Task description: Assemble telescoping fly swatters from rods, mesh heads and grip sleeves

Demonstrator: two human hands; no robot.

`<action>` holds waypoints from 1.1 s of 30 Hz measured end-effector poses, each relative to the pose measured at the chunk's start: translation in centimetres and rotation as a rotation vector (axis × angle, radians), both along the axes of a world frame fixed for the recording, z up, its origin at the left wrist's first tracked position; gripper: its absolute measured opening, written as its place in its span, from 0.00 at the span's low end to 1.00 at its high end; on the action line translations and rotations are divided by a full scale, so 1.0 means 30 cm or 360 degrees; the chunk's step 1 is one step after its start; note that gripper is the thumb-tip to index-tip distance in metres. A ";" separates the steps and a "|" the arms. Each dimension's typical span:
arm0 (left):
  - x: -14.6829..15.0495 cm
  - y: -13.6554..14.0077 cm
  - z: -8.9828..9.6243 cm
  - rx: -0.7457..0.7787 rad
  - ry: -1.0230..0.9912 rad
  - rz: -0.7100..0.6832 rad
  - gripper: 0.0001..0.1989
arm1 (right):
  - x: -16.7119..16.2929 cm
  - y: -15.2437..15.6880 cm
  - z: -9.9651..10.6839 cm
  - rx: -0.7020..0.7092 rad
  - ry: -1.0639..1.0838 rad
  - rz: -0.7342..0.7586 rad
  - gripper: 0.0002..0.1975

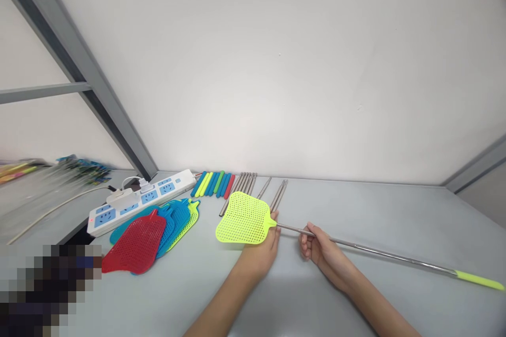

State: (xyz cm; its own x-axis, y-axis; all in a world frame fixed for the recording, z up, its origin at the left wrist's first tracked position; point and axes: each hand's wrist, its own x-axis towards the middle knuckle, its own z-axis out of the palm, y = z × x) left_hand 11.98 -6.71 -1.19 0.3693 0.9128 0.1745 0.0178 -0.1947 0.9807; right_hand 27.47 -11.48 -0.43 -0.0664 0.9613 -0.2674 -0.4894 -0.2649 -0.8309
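A yellow-green fly swatter lies slantwise across my hands, extended to its full visible length. Its perforated head (245,218) faces up at the left, and the metal telescopic rod (389,255) runs right to a yellow-green grip (479,280). My left hand (261,258) is closed at the neck where head meets rod, its fingers partly hidden behind the head. On the rod a little further right, my right hand (321,250) pinches the metal between thumb and fingers. Just behind the head lie loose metal rods (279,196).
Perforated swatter heads, a red one (138,242) on top of blue and yellow ones, overlap at left. Behind them sits a white power strip (184,181) with plugs. Coloured grips (213,184) and more rods (245,183) line the wall. Bagged items (85,171) are far left.
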 end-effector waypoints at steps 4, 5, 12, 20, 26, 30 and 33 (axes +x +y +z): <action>-0.013 0.022 -0.029 0.0004 -0.0017 0.0113 0.17 | 0.001 0.000 0.000 0.0004 -0.0011 0.0009 0.17; -0.016 0.026 -0.036 0.0051 0.0067 0.0137 0.17 | 0.001 0.000 -0.001 0.0008 -0.0011 0.0010 0.17; -0.030 0.038 -0.086 0.0650 0.1169 0.0118 0.19 | 0.005 0.001 -0.006 -0.0006 -0.0019 0.0024 0.17; -0.014 0.052 -0.074 0.0470 0.0953 0.0618 0.17 | 0.007 0.001 -0.005 -0.0007 -0.0021 0.0032 0.17; -0.018 0.068 -0.067 0.0210 0.0512 0.0684 0.12 | 0.007 0.000 -0.006 0.0001 -0.0021 0.0034 0.16; -0.016 0.070 -0.066 0.0172 0.0428 0.0681 0.10 | 0.007 0.002 -0.011 0.0000 -0.0019 0.0027 0.16; -0.014 0.064 -0.051 0.0200 0.0431 0.0667 0.11 | 0.007 0.003 -0.009 -0.0008 -0.0023 0.0030 0.17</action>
State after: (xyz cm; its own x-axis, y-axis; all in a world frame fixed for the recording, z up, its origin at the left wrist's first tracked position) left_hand 11.55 -4.80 -2.72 0.0235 0.9702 0.2410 0.3697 -0.2324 0.8996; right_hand 27.67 -11.38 -0.69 -0.0809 0.9586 -0.2731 -0.4722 -0.2781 -0.8365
